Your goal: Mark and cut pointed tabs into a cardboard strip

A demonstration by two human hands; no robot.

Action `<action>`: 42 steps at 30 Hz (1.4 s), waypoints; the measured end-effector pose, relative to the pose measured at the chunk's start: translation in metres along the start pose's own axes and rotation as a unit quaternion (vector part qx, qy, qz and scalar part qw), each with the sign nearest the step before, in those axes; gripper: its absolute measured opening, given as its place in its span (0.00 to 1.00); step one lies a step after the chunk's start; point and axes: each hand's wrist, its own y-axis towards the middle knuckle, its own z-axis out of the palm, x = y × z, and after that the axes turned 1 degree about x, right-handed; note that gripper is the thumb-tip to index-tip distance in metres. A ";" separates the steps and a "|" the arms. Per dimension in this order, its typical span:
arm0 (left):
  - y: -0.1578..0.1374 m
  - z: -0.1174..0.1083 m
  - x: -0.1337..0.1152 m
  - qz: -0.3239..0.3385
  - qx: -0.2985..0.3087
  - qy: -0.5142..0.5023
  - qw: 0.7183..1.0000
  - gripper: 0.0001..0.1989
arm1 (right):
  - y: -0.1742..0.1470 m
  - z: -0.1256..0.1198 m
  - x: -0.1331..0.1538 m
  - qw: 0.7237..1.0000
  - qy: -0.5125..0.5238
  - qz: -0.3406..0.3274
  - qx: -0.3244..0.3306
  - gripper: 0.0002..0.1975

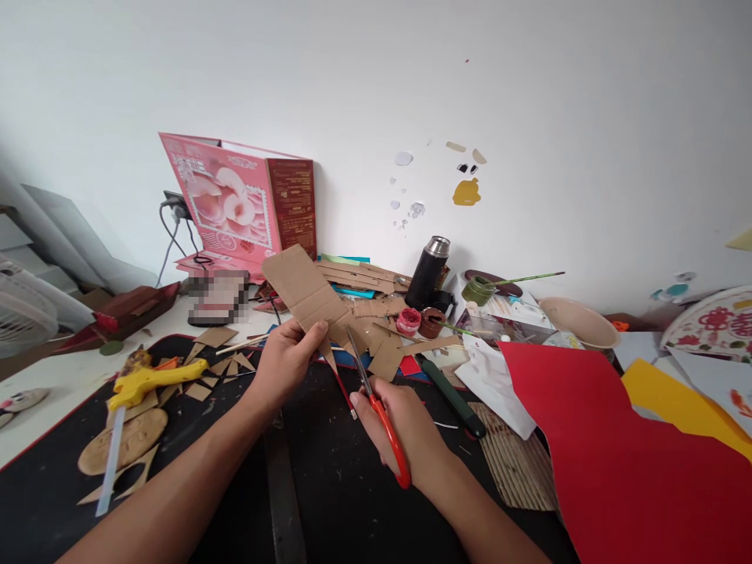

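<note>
A strip of brown cardboard [305, 290], creased across its middle, is pinched by my left hand [287, 352], thumb on top. It slants up and to the left, its lower end near the scissors. My right hand [405, 419] is closed round the orange-red handles of a pair of scissors [388, 439]. Their blades point up and left toward the cardboard's lower right edge; whether they touch it, I cannot tell. Cardboard scraps [385, 359] lie behind the blades. Beneath both hands is a black mat [346, 486].
A yellow glue gun [156, 380] lies left, near a metal ruler [282, 493]. Behind stand a pink box [232, 196], a black flask [428, 274] and paint jars [408, 321]. To the right are red paper [623, 462], corrugated cardboard [517, 462] and a green-handled tool [452, 395].
</note>
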 end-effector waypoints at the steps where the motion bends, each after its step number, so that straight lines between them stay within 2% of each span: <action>1: 0.000 0.000 0.000 0.001 -0.001 0.001 1.000 0.14 | 0.000 0.000 0.000 1.000 0.003 0.002 0.004 0.16; 15: 0.002 -0.001 0.003 -0.001 0.001 -0.011 1.000 0.14 | 0.000 0.003 -0.001 0.999 0.033 0.030 0.022 0.15; 26: 0.004 -0.002 0.004 -0.002 0.004 -0.017 1.000 0.14 | -0.001 0.003 0.002 0.999 0.020 0.021 0.015 0.12; 32: 0.004 -0.003 0.006 -0.010 0.006 -0.021 1.000 0.15 | -0.002 0.003 -0.002 0.997 0.070 0.018 0.037 0.12; 36: 0.005 -0.005 0.006 -0.009 0.009 -0.022 1.000 0.15 | 0.001 0.005 -0.011 0.988 0.141 0.015 0.069 0.16; 39: 0.006 -0.006 0.006 -0.006 0.008 -0.027 1.000 0.15 | 0.002 0.007 -0.017 0.971 0.220 0.013 0.096 0.22; 42: 0.006 -0.008 0.007 -0.012 0.007 -0.033 0.999 0.16 | 0.000 0.003 -0.017 0.963 0.240 -0.004 0.120 0.29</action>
